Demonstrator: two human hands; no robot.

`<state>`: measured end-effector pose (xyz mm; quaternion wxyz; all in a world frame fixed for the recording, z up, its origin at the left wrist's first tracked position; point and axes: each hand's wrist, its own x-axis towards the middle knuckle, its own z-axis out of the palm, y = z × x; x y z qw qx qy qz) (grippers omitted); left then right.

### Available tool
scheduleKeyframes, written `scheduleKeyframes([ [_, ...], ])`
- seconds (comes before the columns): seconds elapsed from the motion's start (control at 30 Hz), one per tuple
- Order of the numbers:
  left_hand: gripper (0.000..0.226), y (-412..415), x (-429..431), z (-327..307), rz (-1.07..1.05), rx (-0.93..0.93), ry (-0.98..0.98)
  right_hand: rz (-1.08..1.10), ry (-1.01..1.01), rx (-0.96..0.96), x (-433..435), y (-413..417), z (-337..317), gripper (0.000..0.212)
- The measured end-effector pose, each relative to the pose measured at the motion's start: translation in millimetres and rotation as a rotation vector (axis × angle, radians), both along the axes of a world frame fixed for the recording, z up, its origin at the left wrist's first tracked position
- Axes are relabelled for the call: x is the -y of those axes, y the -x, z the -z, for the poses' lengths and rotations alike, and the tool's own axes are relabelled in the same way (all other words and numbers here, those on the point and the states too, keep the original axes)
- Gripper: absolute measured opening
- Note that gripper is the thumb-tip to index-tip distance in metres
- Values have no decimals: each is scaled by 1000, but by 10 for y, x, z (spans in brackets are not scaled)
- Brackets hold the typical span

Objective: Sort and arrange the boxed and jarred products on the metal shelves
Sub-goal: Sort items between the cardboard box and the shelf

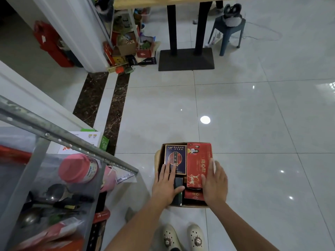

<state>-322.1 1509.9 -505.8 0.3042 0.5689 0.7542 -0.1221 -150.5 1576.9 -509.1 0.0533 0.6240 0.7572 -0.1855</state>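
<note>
A brown cardboard carton (158, 158) stands on the floor in front of me, filled with boxed products. A dark blue box (176, 154) lies on top at its left, a long red box (198, 160) at its right. My left hand (165, 185) rests flat on the near end of the blue box, fingers spread, thumb on a dark green box (178, 183). My right hand (214, 183) presses against the right side of the red box. A smaller red box (193, 195) lies below. The metal shelf (72, 140) is at my left, holding a pink-lidded jar (78, 168).
The shelf also holds ladles (54, 192), red packets and a white box (79, 142). Glossy tiled floor spreads ahead. A table on a black base (185, 59) and a blue stool (226, 31) stand far ahead, clutter of boxes (130, 49) by a white wall. My shoes (183, 237) are below.
</note>
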Motion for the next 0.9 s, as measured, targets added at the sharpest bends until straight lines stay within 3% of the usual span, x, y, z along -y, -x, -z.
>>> scheduleKeyframes([
  [0.13,90,-26,-42,-55,28,-33,25,-284,12,94,-4,-34,90,66],
  [0.4,88,-129,-29,-193,-49,-79,21,-343,171,203,-159,-86,-30,72],
  [0.6,81,211,378,-606,-216,-220,-81,-421,129,172,-149,35,-532,75],
  [0.8,79,680,1066,-1334,-498,-376,-222,-696,-9,82,-12,694,-1171,68],
  [0.87,79,830,1337,-1576,-615,-400,-264,-813,-50,51,127,1014,-1414,77],
  [0.9,79,903,1477,-1687,-664,-426,-271,-868,-66,15,219,1183,-1538,93],
])
